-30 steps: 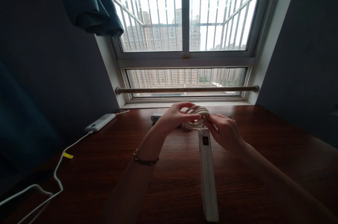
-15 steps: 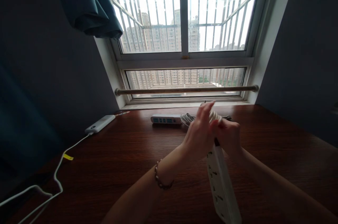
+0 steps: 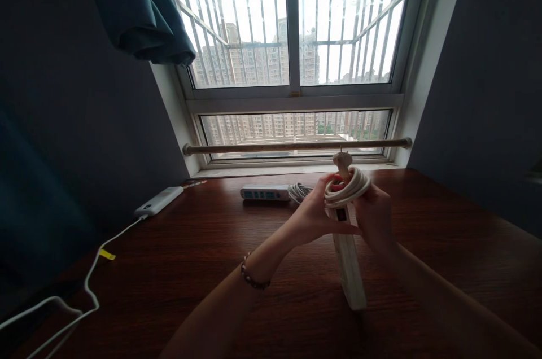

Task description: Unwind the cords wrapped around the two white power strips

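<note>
A long white power strip (image 3: 348, 268) slants over the table, its lower end toward me and a dark switch near its upper end. Its white cord (image 3: 348, 192) is wound in a thick coil around that upper end, and the plug (image 3: 342, 160) sticks up above the loops. My left hand (image 3: 315, 206) is closed about the coil from the left, with the thumb stretched across the strip below the switch. From the right, my right hand (image 3: 375, 215) grips the coil's side; its fingertips are partly hidden behind the loops.
On the brown wooden table (image 3: 203, 268), a second white power strip (image 3: 265, 192) with blue sockets lies at the back, its grey cord (image 3: 300, 192) bundled beside it. A white power bank (image 3: 160, 201) with a white cable (image 3: 94, 268) lies left. A rail (image 3: 262, 147) crosses the window.
The power strip has turned and its lower end has moved away from me. The coil and plug now show above my hands, which have spread apart slightly.
</note>
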The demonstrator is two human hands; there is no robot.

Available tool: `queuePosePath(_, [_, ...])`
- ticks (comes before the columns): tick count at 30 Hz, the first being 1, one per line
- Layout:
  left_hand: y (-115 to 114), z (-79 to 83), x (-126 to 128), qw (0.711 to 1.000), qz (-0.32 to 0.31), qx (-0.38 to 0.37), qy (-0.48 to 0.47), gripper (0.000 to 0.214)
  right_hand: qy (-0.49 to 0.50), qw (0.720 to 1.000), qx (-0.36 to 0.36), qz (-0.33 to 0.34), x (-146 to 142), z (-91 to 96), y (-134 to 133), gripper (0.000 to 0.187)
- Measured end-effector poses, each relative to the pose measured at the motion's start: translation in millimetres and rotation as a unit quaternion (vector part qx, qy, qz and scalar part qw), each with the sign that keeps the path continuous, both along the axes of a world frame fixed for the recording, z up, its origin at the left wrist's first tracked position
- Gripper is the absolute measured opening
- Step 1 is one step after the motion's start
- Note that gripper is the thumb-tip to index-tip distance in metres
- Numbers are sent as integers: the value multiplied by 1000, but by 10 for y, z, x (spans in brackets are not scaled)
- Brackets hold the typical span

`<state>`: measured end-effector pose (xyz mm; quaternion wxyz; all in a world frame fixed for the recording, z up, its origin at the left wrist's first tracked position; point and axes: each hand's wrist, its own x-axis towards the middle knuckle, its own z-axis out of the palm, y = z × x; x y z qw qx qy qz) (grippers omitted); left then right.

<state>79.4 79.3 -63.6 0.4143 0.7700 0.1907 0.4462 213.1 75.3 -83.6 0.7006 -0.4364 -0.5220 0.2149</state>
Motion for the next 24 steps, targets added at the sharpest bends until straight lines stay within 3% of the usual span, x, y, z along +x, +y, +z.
queuePosePath(3, [41,-168,127,992,-32,-74,-99,115,77,992,-4,98,-21,-16,16,27])
queuePosePath(5, [108,-299,205,981,-44,-126,-144,120,156,968,-17,193,-32,6,30,38])
queuePosePath(8, [205,-419,261,985,37,-94,-143,105,273,920,-53,277,-43,83,39,41])
queuePosePath(10, [226,-410,248,988,67,-60,-125,89,303,901,-62,305,-45,139,28,34])
queuePosePath(12, [201,-336,203,991,87,-20,-99,71,282,907,-49,309,-44,185,-5,32])
queuePosePath(14, [146,-226,131,989,127,34,-68,57,233,931,-38,277,-39,225,-60,41])
queuePosePath(18, [30,-6,-58,964,229,134,10,53,209,960,-14,188,-9,308,-169,64])
queuePosePath(19, [5,38,-102,947,265,173,52,55,208,958,-18,194,2,320,-176,66])
queuePosePath(22, [-64,128,-182,822,395,329,245,59,166,952,-43,253,35,304,-129,64])
queuePosePath(24, [-95,156,-192,762,421,377,317,60,134,961,-35,240,64,260,-55,61])
